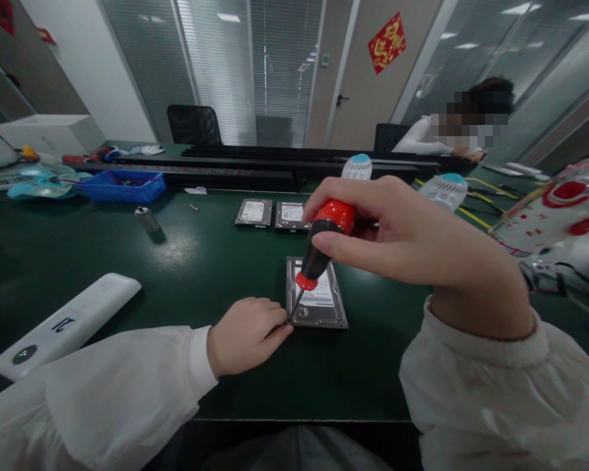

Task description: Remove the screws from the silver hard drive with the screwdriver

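- The screwdriver is gripped by the right hand — fingers clamped around its red-and-black handle — and is tilted, shaft downward.
- The shaft's tip is located at the near left corner of the hard drive, which is laid flat on the green counter.
- The left hand is placed at that corner; its thumb and forefinger are held close together beside the tip. Whether anything is pinched cannot be told.
- A second drive is positioned farther back, beside a third drive.
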